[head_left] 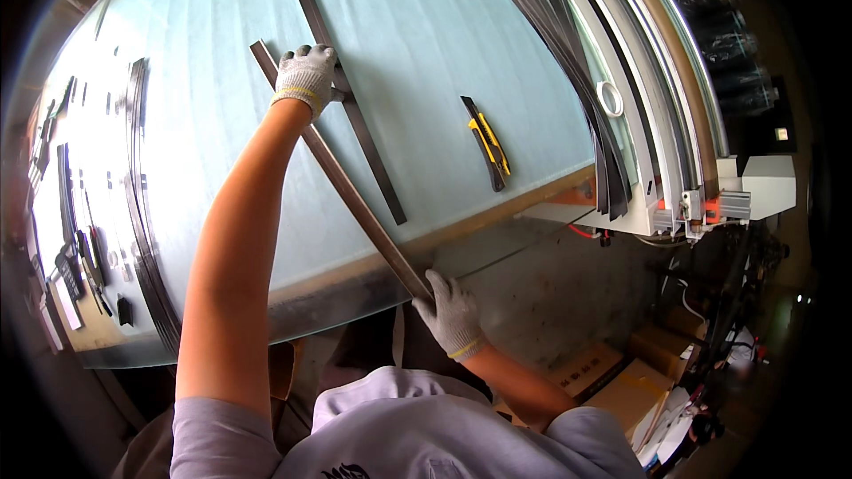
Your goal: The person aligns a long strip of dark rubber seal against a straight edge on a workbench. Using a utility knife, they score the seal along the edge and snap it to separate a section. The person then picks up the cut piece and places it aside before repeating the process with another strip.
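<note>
My left hand (306, 75), in a light knitted glove, reaches over the glass-topped table with its fingers curled. Its index finger and thumb close on the edge of a flat black strip (374, 155) lying on the glass. A long, narrow brown strip (355, 204) passes beneath my left wrist and runs diagonally toward me past the table's front edge. Around the near end of that brown strip, my right hand (451, 315), gloved the same way, is closed. To the right of the black strip lies a yellow and black utility knife (488, 144).
A fanned bundle of dark strips (568, 62) lies at the right, beside a white ring (610, 98) and metal rails (652, 62). More strips (138, 177) and hand tools (89, 257) lie at the left. Cardboard boxes (630, 390) stand below, at the lower right.
</note>
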Available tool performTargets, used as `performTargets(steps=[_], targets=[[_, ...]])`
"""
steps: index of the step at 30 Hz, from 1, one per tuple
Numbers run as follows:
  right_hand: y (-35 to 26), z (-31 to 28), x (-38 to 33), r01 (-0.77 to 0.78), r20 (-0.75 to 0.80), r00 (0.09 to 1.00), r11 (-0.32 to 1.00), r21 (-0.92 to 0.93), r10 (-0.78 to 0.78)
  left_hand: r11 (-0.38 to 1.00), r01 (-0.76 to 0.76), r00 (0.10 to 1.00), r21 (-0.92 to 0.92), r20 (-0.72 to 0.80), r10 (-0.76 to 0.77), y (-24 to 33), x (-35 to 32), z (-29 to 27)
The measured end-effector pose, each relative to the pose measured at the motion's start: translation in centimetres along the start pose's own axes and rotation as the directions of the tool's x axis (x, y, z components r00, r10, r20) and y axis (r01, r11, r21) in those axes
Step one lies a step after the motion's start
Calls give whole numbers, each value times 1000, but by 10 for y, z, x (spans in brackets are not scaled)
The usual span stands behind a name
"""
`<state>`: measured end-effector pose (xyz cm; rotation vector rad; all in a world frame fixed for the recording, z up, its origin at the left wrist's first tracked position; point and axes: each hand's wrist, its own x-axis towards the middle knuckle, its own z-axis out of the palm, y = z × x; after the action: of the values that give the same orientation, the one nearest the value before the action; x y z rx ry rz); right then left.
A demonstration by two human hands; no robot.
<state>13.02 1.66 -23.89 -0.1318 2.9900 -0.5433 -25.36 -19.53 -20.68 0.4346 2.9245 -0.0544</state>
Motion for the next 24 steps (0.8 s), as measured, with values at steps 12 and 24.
performTargets(steps=[12, 24], targets=[[-4, 9, 21, -80, -122, 987, 975, 206, 107, 1000, -8, 997, -10, -71, 7, -10, 3, 8], [13, 3, 49, -146, -297, 937, 978, 149, 185, 991, -111, 898, -77, -434, 67, -26, 1, 59]])
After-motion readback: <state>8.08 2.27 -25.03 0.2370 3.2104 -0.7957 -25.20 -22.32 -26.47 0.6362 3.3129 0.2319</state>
